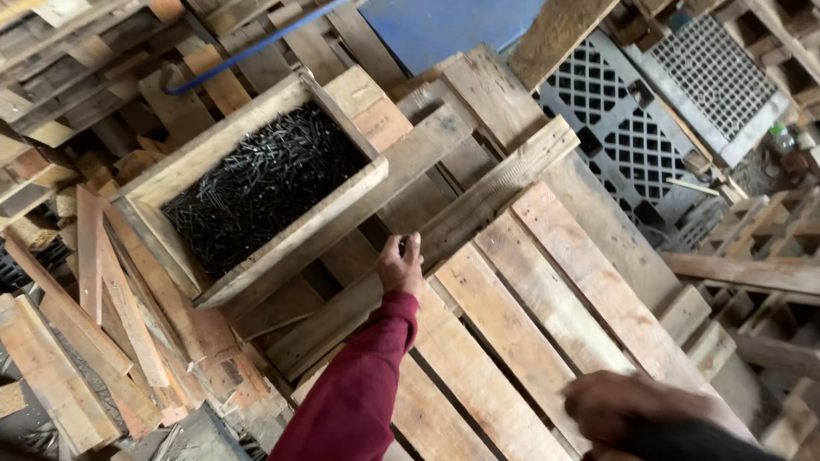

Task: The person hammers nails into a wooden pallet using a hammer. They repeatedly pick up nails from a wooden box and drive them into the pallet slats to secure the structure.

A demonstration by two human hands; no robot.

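My left hand (401, 266), in a maroon sleeve, rests as a closed fist on a cross board of the wooden pallet (547, 299). A small dark thing shows between its fingertips. Just up and left of it stands a wooden box (290, 243) filled with black nails (265, 183). My right hand (628, 401) is blurred at the bottom right, over the pallet's slats. Its fingers are curled over a dark object (692, 442) that runs off the bottom edge; what that object is I cannot tell.
Loose planks and scrap wood (94, 316) lie piled at the left. Grey plastic lattice pallets (632, 137) lean at the upper right beside more wooden frames (760, 299). A blue sheet (444, 26) and a blue strap (248, 51) lie at the top.
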